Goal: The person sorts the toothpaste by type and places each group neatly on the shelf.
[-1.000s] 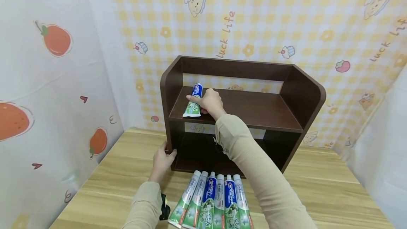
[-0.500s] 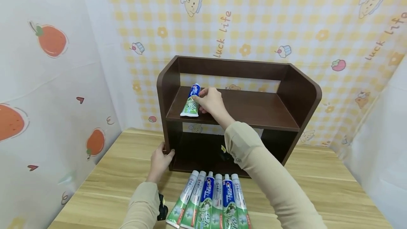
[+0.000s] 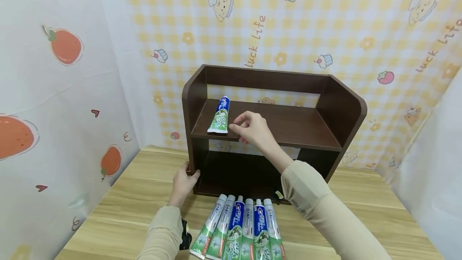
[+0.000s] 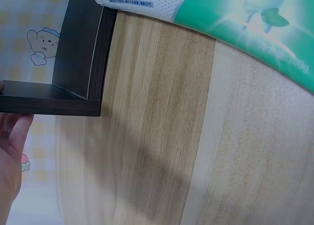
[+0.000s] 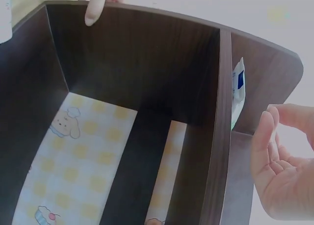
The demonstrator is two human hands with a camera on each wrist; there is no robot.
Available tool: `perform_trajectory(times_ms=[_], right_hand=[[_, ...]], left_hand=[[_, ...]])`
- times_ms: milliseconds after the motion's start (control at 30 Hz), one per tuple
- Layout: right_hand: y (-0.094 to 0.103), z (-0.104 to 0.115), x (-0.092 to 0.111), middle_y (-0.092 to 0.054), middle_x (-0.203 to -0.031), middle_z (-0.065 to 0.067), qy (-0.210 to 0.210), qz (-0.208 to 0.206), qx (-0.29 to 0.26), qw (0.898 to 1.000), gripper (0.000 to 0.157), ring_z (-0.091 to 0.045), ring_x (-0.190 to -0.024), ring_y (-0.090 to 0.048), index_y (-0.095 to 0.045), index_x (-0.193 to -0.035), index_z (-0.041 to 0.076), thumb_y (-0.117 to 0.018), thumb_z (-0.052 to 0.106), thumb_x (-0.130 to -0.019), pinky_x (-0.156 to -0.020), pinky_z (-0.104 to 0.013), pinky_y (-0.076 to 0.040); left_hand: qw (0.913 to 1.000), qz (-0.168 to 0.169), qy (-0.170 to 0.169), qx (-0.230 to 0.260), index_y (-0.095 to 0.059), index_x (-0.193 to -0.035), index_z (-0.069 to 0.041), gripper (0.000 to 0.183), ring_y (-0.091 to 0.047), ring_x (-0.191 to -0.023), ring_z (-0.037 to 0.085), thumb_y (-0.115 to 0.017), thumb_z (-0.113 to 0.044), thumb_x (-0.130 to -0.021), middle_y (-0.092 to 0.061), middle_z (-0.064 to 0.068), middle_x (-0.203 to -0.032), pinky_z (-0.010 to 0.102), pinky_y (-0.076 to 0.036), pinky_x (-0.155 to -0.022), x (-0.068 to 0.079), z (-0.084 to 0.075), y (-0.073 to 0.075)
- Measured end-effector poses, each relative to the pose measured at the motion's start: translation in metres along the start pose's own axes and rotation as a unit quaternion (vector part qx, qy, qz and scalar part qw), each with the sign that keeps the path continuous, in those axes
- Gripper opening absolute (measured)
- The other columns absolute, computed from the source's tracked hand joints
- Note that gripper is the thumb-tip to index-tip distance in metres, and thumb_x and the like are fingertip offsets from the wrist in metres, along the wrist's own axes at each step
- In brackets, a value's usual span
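A blue and green Crest toothpaste tube [image 3: 221,116] lies on the upper board of a dark brown two-tier shelf [image 3: 288,125], near its left side panel. Just to the right of that tube is my right hand [image 3: 252,128], loosely curled and holding nothing; the right wrist view shows its thumb and fingertips [image 5: 271,110] close together. My left hand [image 3: 185,183] grips the lower front edge of the left side panel, thumb inside and fingers outside. Several more toothpaste tubes [image 3: 249,224], white-green and blue-green, lie side by side on the table in front of the shelf.
The shelf stands on a wood-grain table [image 3: 137,196] against a yellow checked backdrop [image 3: 281,19]. A white wall cloth [image 3: 72,91] with fruit prints hangs at the left. The shelf's lower compartment [image 3: 231,173] is dark inside.
My right hand has let go of the toothpaste tube and drawn back to the right and slightly toward me. The tube stays on the upper board. My left hand keeps its grip on the shelf.
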State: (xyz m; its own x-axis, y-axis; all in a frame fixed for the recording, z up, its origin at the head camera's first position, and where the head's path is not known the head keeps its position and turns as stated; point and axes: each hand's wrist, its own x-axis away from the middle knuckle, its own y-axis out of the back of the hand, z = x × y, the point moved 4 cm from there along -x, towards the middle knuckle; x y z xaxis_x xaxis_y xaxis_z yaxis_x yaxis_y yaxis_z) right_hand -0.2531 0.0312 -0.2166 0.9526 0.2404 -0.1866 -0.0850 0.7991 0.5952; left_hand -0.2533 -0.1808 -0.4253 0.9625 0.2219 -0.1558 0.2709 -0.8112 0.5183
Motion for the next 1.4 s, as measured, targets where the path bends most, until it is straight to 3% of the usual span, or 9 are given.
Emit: perform_trajectory(times_ms=[467,667,833,1100,1400], right_hand=[[0.001,-0.022,0.027,-0.058,-0.061,-0.001,0.001,0.011,-0.077,0.997,0.025,-0.012,-0.047,-0.052,-0.057,-0.104,0.005,-0.063,0.021,-0.085,-0.053,-0.033,-0.053],[0.003,-0.034,0.040,-0.063,-0.070,-0.004,-0.003,0.008,-0.082,0.997,0.025,-0.015,-0.052,-0.058,-0.058,-0.103,0.004,-0.063,0.020,-0.085,-0.053,-0.032,-0.054],[0.002,-0.050,0.055,-0.066,-0.079,-0.008,-0.021,0.005,-0.078,0.997,0.026,-0.014,-0.055,-0.058,-0.058,-0.104,0.004,-0.063,0.021,-0.085,-0.054,-0.031,-0.053],[-0.004,-0.074,0.070,-0.064,-0.075,-0.004,-0.050,0.000,-0.091,0.995,0.028,-0.017,-0.057,-0.058,-0.058,-0.104,0.003,-0.064,0.022,-0.084,-0.054,-0.031,-0.053],[-0.015,-0.107,0.080,-0.063,-0.073,-0.005,-0.086,0.009,-0.093,0.992,0.027,-0.015,-0.055,-0.057,-0.058,-0.103,0.002,-0.065,0.019,-0.083,-0.054,-0.033,-0.053]], left_hand=[[1.0000,-0.003,0.000,0.004,-0.052,-0.110,0.001,0.030,-0.063,-0.093,0.035,-0.056,-0.015,-0.086,-0.063,0.023,-0.103,0.041,-0.053,-0.075,0.002,-0.002,0.001],[0.9999,0.003,0.005,0.012,-0.050,-0.114,0.001,0.033,-0.063,-0.091,0.033,-0.056,-0.015,-0.086,-0.062,0.023,-0.105,0.041,-0.053,-0.075,0.001,-0.002,0.000],[0.9999,0.004,0.010,0.007,-0.051,-0.113,0.000,0.031,-0.063,-0.091,0.032,-0.056,-0.016,-0.086,-0.063,0.022,-0.104,0.040,-0.053,-0.076,0.000,0.000,0.000],[0.9999,0.002,0.007,0.009,-0.052,-0.105,-0.001,0.025,-0.062,-0.097,0.036,-0.056,-0.016,-0.087,-0.062,0.023,-0.104,0.041,-0.053,-0.078,-0.001,0.000,0.001],[0.9999,0.006,0.009,0.006,-0.051,-0.107,0.000,0.026,-0.061,-0.097,0.036,-0.055,-0.016,-0.087,-0.061,0.024,-0.106,0.042,-0.053,-0.078,-0.001,-0.002,0.001]])
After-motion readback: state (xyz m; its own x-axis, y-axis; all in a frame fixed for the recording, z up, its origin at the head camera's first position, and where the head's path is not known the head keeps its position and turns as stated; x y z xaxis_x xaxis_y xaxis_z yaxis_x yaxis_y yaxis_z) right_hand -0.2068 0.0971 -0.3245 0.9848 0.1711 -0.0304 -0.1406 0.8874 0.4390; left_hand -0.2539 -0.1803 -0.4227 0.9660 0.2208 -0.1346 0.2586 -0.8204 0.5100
